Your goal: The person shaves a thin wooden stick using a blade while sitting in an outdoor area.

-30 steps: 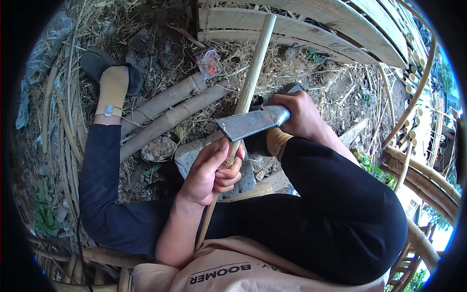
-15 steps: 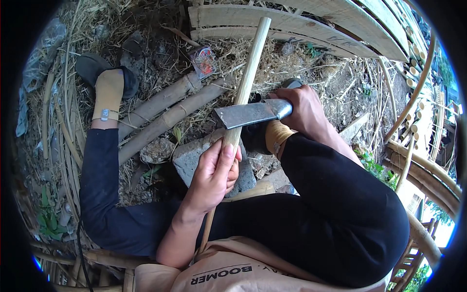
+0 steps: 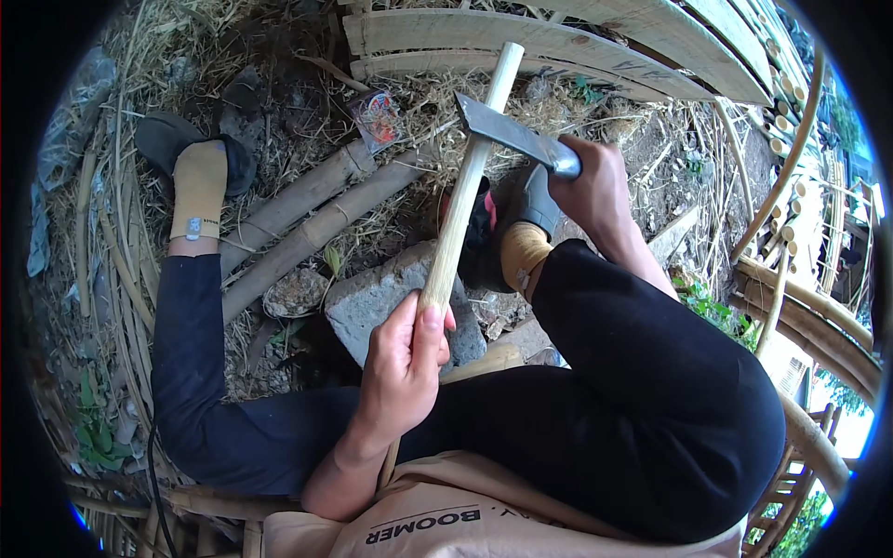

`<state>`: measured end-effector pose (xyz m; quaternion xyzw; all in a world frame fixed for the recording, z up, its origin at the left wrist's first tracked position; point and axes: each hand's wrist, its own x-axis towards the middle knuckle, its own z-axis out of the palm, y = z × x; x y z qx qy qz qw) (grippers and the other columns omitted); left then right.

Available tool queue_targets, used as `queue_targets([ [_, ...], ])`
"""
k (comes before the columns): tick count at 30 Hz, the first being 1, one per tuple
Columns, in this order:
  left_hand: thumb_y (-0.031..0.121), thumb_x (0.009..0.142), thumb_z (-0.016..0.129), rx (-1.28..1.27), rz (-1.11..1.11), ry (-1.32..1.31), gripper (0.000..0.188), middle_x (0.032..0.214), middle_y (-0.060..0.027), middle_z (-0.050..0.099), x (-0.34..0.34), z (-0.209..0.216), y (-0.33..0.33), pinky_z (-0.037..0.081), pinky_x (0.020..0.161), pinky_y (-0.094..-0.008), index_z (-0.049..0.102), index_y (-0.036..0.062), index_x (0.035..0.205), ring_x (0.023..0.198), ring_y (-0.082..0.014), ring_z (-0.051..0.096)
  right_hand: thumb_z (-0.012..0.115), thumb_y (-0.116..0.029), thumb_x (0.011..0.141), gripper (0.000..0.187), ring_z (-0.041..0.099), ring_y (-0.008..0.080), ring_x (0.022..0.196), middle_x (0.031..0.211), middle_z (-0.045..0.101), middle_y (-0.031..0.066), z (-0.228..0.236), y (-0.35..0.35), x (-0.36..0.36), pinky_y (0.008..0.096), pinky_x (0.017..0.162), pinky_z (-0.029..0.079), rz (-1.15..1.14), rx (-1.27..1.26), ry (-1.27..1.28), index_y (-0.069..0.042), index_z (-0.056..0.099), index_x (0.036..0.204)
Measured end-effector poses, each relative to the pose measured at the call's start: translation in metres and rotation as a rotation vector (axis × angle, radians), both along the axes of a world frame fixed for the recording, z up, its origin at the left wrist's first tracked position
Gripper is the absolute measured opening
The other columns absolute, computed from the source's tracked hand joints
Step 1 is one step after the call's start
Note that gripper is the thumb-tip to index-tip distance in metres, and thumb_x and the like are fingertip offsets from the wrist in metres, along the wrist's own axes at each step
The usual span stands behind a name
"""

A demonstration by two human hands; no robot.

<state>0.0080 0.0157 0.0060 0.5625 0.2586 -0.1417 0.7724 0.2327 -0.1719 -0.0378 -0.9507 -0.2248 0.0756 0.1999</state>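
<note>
My left hand (image 3: 406,365) is closed round a pale wooden stick (image 3: 462,209) that slants up and away from my lap, its lower end running down by the tan apron (image 3: 446,521). My right hand (image 3: 595,186) grips a machete (image 3: 512,132) by its handle, which is mostly hidden in the fist. The broad grey blade lies across the upper part of the stick, its squared tip reaching past the stick on the left. Below the stick, between my legs, sits a grey stone block (image 3: 381,298).
Two bamboo poles (image 3: 307,223) lie on straw-strewn ground by my left foot. Wooden slats (image 3: 521,46) curve across the far side. A colourful wrapper (image 3: 376,119) lies near the poles. Cut bamboo (image 3: 791,214) is stacked at right. My black-trousered knee (image 3: 688,409) rises at right.
The machete and my right hand have moved farther up the stick, away from my left hand. My left hand has shifted slightly nearer to me, still gripping the stick.
</note>
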Motion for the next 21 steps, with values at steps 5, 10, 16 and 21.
queue_targets([
  [5,0.031,0.111,0.043,-0.236,0.055,0.081,0.031,0.061,0.0074,0.036,0.003,0.000,0.010,0.023,0.047,-0.0212,0.053,0.0056,0.097,0.052,-0.0006,0.030,0.071,-0.008,0.072,0.017,0.069,0.0403,0.071,0.073,0.068,0.0216,-0.013,-0.004,-0.016,0.0454,0.068,0.056,0.092,0.175,0.077,-0.005,0.074,0.088],
  [10,0.037,0.111,0.041,-0.249,0.093,0.064,0.033,0.061,0.0076,0.036,0.007,-0.014,0.018,0.020,0.042,-0.0172,0.054,0.0084,0.101,0.048,0.0010,0.028,0.073,-0.011,0.070,0.015,0.068,0.0392,0.069,0.070,0.067,0.0173,-0.008,0.002,-0.017,0.0468,0.068,0.054,0.329,0.102,0.151,-0.006,0.073,0.085],
  [16,0.037,0.111,0.042,-0.255,0.094,0.067,0.033,0.061,0.0083,0.036,0.019,-0.018,0.018,0.020,0.042,-0.0171,0.055,0.0086,0.100,0.048,0.0011,0.027,0.076,-0.018,0.074,0.012,0.069,0.0376,0.069,0.069,0.069,0.0154,-0.005,0.023,-0.020,0.0461,0.067,0.055,0.442,0.053,0.310,-0.008,0.071,0.079],
  [21,0.037,0.111,0.042,-0.144,0.094,0.036,0.033,0.061,0.0088,0.035,0.022,-0.023,0.016,0.019,0.042,-0.0178,0.054,0.0083,0.100,0.048,0.0015,0.027,0.078,-0.017,0.072,0.015,0.070,0.0358,0.072,0.073,0.071,0.0145,0.000,0.026,-0.017,0.0454,0.070,0.056,0.477,-0.048,0.328,-0.009,0.074,0.083],
])
